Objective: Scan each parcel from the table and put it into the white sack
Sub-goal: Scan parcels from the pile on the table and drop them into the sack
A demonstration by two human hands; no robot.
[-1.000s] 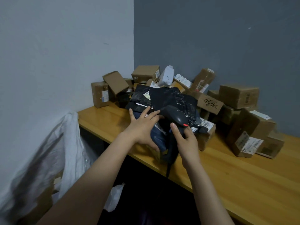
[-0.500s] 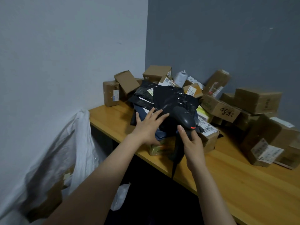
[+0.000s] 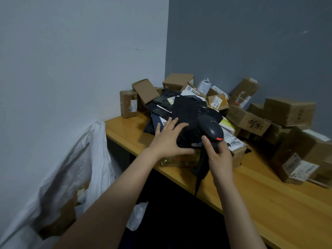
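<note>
My right hand [image 3: 218, 155] grips a black barcode scanner [image 3: 211, 129] by its handle; its red light glows and its head points at the pile. My left hand [image 3: 168, 138] holds a black plastic mailer parcel [image 3: 188, 114], fingers spread on top and thumb under its near edge. The mailer lies on other dark mailers near the wooden table's [image 3: 251, 191] left front edge. The white sack [image 3: 71, 168] hangs open at the lower left, below the table's end, with brown boxes inside.
Several cardboard parcels [image 3: 289, 110] with white labels are heaped along the grey back wall and to the right. A yellow-taped parcel [image 3: 179, 159] sits under my hands. The scanner's cable [image 3: 197, 184] drops over the table's front edge. Bare wood lies at the near right.
The view has swung left, so the pile now sits further right in frame. My left hand has slid along the black mailer and taken its near edge; the scanner stays beside it.
</note>
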